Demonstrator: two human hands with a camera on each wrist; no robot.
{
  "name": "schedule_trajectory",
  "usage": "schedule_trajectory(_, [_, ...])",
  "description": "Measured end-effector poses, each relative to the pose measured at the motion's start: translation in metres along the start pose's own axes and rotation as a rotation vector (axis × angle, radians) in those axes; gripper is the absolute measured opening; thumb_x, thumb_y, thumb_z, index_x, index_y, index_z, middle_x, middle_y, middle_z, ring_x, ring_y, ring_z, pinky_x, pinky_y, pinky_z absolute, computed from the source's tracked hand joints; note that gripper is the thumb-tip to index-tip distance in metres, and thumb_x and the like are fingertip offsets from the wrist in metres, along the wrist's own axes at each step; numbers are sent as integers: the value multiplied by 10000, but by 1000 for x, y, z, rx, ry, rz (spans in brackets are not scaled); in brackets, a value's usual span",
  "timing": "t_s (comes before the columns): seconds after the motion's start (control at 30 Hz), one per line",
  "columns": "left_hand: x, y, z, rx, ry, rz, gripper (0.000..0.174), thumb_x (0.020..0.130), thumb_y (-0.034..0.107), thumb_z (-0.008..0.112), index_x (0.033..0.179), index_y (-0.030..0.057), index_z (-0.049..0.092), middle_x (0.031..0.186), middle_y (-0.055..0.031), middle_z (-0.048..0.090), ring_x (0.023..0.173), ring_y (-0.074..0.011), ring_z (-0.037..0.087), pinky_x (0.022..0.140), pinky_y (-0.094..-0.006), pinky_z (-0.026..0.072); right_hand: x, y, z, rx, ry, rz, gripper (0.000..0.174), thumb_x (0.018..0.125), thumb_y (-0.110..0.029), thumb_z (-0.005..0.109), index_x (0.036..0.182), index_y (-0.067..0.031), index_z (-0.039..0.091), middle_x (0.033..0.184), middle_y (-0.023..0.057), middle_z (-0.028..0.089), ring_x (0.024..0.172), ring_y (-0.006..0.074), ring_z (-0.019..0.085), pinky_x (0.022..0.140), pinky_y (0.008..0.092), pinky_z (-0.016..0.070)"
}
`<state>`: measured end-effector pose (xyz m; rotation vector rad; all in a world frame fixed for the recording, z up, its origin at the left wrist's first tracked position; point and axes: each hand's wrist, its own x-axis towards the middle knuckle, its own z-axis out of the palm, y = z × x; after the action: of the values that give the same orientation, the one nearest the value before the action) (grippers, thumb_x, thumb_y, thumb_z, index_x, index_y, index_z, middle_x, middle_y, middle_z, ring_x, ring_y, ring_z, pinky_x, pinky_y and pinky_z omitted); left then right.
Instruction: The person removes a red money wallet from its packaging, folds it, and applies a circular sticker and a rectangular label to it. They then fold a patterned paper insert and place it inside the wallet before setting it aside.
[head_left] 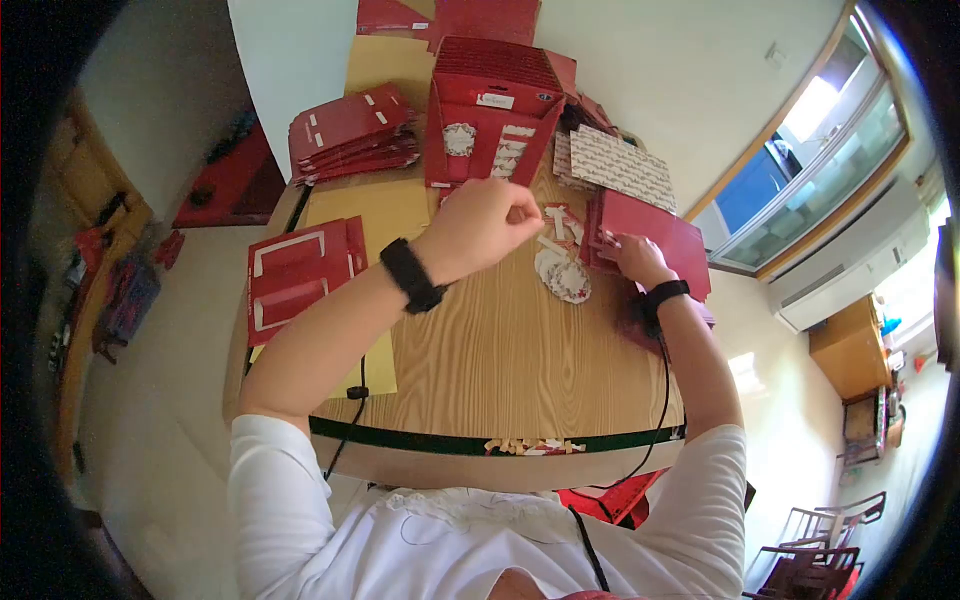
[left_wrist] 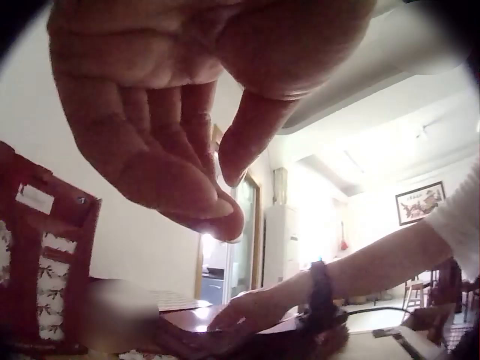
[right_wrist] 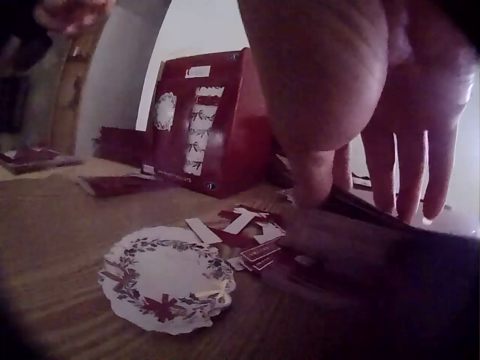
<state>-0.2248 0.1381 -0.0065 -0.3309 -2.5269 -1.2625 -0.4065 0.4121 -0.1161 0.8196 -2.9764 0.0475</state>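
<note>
My left hand (head_left: 480,232) is raised above the middle of the table, its fingers loosely bent with nothing between them. In the left wrist view a gap shows between thumb and fingertips. At the right, my right hand (head_left: 643,260) is at the left edge of a stack of dark red cardboard pieces (head_left: 672,240). The thumb (right_wrist: 311,176) lies on the near side of a red cardboard piece (right_wrist: 360,232) and the fingers reach past its edge, pinching it. White wreath-patterned round cutouts (right_wrist: 169,277) and small paper strips (right_wrist: 240,223) lie beside this hand.
A red display box (head_left: 495,115) stands at the back. Stacked red cardboard (head_left: 355,130) is at the back left, red pieces with cut-out windows (head_left: 300,280) at the left. Patterned sheets (head_left: 625,170) lie behind the right stack. Black cables (head_left: 664,400) hang over the front edge.
</note>
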Motion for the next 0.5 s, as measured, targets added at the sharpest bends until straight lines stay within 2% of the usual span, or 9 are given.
schedule_trajectory(0.1, [-37, 25, -10, -50, -36, -32, 165, 781, 181, 634, 786, 17, 645, 669, -105, 632, 618, -191, 625, 591, -296, 475, -1, -4, -9, -33, -75, 42, 264, 832, -272, 526, 956, -73, 645, 925, 177, 645, 882, 341, 620, 784, 428, 490])
schedule_trajectory(0.13, [-50, 30, -11, -60, -36, -22, 148, 802, 165, 626, 802, 17, 640, 636, -77, 620, 579, -138, 601, 558, -265, 458, -6, -8, -14, -36, -61, 22, 262, 832, -276, 526, 957, -81, 649, 925, 177, 645, 880, 343, 621, 787, 429, 490])
schedule_trajectory(0.23, [-79, 45, -19, -178, -195, -139, 126, 830, 119, 615, 847, -4, 636, 679, -37, 631, 575, -69, 572, 540, -226, 454, -4, -5, -11, 17, 1, -3, 270, 851, -295, 508, 923, -80, 655, 860, 191, 638, 836, 357, 616, 748, 440, 489])
schedule_trajectory(0.27, [-85, 52, -23, -229, -268, -169, 125, 850, 113, 593, 882, 0, 635, 728, -21, 638, 614, -75, 582, 565, -227, 464, -3, 0, -9, 44, 23, -2, 281, 860, -303, 499, 905, -75, 657, 828, 198, 635, 816, 364, 613, 727, 446, 488])
schedule_trajectory(0.37, [-97, 60, -32, -521, -364, -272, 187, 886, 151, 561, 1006, 16, 609, 846, -34, 641, 730, -87, 597, 623, -234, 482, -4, 8, -23, -116, 219, -13, 238, 859, -193, 442, 809, -56, 630, 777, 190, 628, 742, 347, 622, 650, 448, 498])
schedule_trajectory(0.4, [-97, 60, -33, -577, -342, -266, 220, 895, 172, 550, 1042, 11, 590, 881, -40, 635, 769, -94, 594, 643, -239, 485, -4, 7, -31, -188, 302, 0, 236, 855, -147, 418, 774, -47, 615, 754, 186, 624, 705, 339, 625, 615, 450, 500])
schedule_trajectory(0.43, [-96, 59, -33, -633, -318, -261, 255, 905, 192, 539, 1077, 7, 570, 915, -46, 629, 808, -101, 592, 664, -244, 487, -18, -14, -60, -157, 346, 98, 224, 851, -149, 428, 873, -83, 642, 799, 203, 639, 753, 326, 645, 649, 419, 525])
schedule_trajectory(0.47, [-95, 58, -33, -690, -294, -255, 291, 914, 213, 528, 1113, 2, 551, 950, -52, 623, 848, -108, 589, 684, -249, 490, -42, -42, -91, -199, 392, 171, 219, 858, -154, 435, 907, -83, 636, 832, 196, 642, 750, 325, 645, 641, 419, 521])
schedule_trajectory(0.5, [-92, 55, -31, -723, -245, -280, 319, 916, 231, 523, 1130, -6, 537, 970, -63, 616, 867, -116, 587, 699, -256, 490, -63, -62, -110, -78, 549, 127, 208, 864, -139, 442, 919, -87, 635, 845, 177, 646, 752, 322, 644, 647, 411, 517])
